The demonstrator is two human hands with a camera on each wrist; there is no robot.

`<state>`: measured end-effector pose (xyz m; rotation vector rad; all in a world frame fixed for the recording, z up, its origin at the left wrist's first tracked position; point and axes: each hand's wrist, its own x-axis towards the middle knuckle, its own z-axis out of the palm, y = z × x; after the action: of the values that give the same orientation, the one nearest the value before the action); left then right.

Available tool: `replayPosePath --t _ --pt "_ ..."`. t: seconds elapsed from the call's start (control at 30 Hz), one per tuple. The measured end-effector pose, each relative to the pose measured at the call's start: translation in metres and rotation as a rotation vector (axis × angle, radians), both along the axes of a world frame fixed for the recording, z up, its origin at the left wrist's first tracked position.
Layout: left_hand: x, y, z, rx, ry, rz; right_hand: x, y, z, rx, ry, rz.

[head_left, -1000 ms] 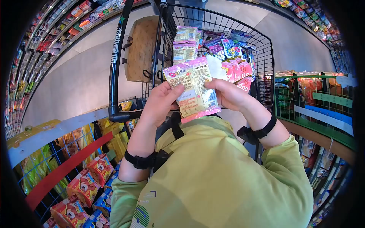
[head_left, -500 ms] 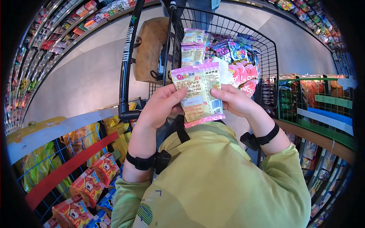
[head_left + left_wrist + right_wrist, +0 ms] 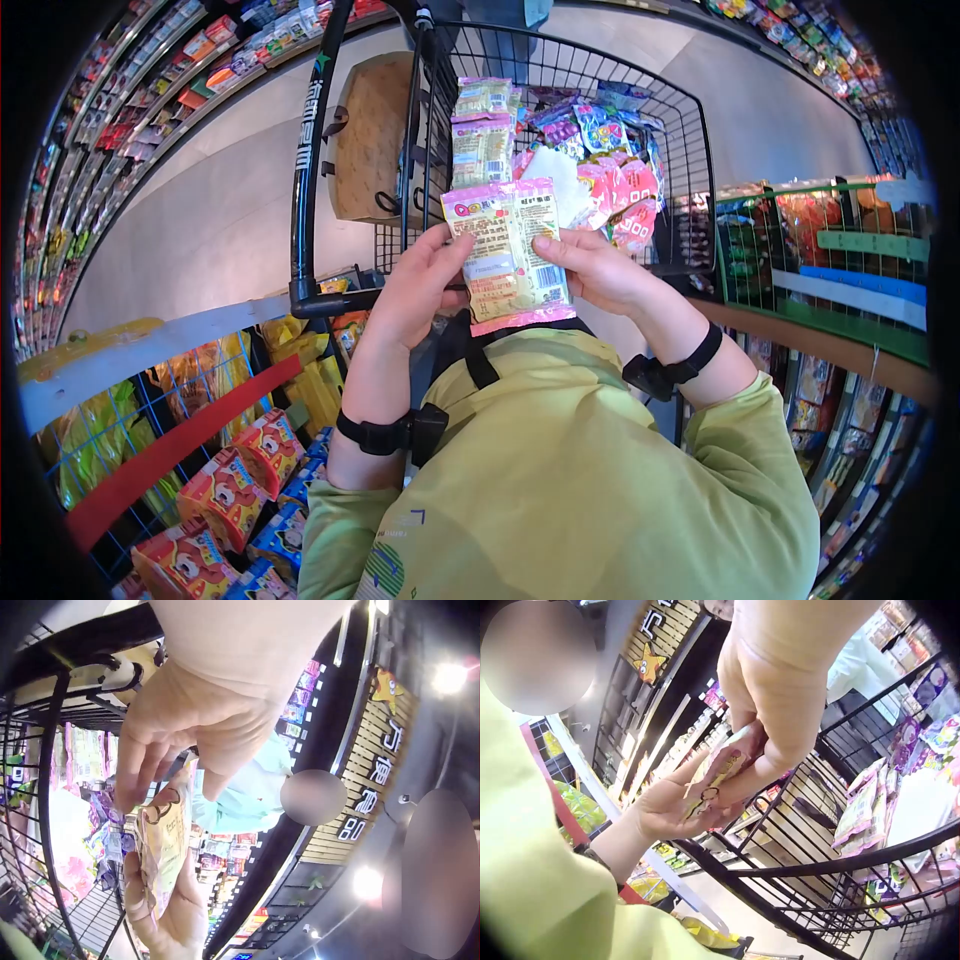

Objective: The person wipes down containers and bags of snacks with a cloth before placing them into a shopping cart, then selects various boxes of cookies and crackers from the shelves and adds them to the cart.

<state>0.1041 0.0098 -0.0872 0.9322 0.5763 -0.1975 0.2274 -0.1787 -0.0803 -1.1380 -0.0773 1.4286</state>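
Observation:
A pink-edged snack packet (image 3: 510,255) is held up in front of the chest, its printed back facing the head camera. The left hand (image 3: 415,285) grips its left edge, thumb on the face and fingers behind. At the right edge the right hand (image 3: 600,268) pinches it the same way. In the left wrist view the packet (image 3: 166,840) appears edge-on between the left hand (image 3: 195,720) and the right hand (image 3: 174,915). The right wrist view shows the packet (image 3: 724,769) between both hands. Similar packets (image 3: 482,150) lie in the cart just beyond.
The black wire cart (image 3: 708,150) also holds pink packets (image 3: 632,200), a white item (image 3: 555,180) and colourful bags. A cardboard box (image 3: 370,130) sits by the cart handle (image 3: 308,170). Red snack boxes (image 3: 225,495) stand at lower left. A person stands beyond the cart; shelves line both sides.
The packet has become more upright and sits slightly lower in the head view, with both hands still holding it. The cart shifted right in view, then back left.

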Motion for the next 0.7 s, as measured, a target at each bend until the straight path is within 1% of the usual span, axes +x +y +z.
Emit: replayPosePath --t 0.07,0.1,0.17,0.2,0.23,0.3,0.37,0.43,0.47,0.5,0.53,0.57,0.63,0.67,0.7 --pt "-0.001 -0.008 -0.004 0.121 0.093 -0.063 0.009 -0.002 -0.010 -0.015 0.013 0.011" --pt "0.000 -0.015 -0.008 0.123 0.092 -0.037 0.015 -0.003 -0.013 -0.037 0.035 0.006" --pt "0.003 -0.031 -0.017 0.129 0.058 -0.057 0.029 -0.006 -0.013 -0.071 0.046 0.077" --pt "0.007 -0.043 -0.019 0.108 0.065 0.021 0.037 -0.008 -0.012 -0.122 0.084 0.100" --pt "0.012 -0.051 -0.021 0.114 0.066 0.051 0.046 -0.011 -0.013 -0.172 0.119 0.120" --pt "0.024 -0.066 -0.026 0.107 0.113 0.059 0.064 -0.018 -0.024 -0.175 0.139 0.177" --pt "0.037 -0.077 -0.033 0.118 0.139 0.125 0.081 -0.027 -0.039 -0.181 -0.058 0.387" --pt "0.050 -0.082 -0.047 0.192 0.120 0.221 0.098 -0.022 -0.047 -0.193 -0.079 0.452" --pt "0.055 -0.083 -0.059 0.243 0.095 0.295 0.108 -0.014 -0.059 -0.228 -0.131 0.493" --pt "0.062 -0.084 -0.059 0.252 0.124 0.358 0.115 -0.007 -0.071 -0.262 -0.183 0.532" --pt "0.068 -0.081 -0.076 0.351 0.138 0.414 0.113 0.003 -0.082 -0.207 -0.071 0.329" --pt "0.075 -0.074 -0.093 0.454 0.149 0.466 0.118 0.013 -0.091 -0.161 -0.061 0.290" --pt "0.088 -0.060 -0.107 0.782 0.174 0.424 0.126 0.036 -0.114 -0.152 -0.200 0.213" --pt "0.092 -0.048 -0.125 1.039 0.154 0.366 0.130 0.048 -0.126 -0.147 -0.198 0.224" --pt "0.097 -0.045 -0.125 1.044 0.159 0.374 0.133 0.059 -0.138 -0.145 -0.231 0.161"
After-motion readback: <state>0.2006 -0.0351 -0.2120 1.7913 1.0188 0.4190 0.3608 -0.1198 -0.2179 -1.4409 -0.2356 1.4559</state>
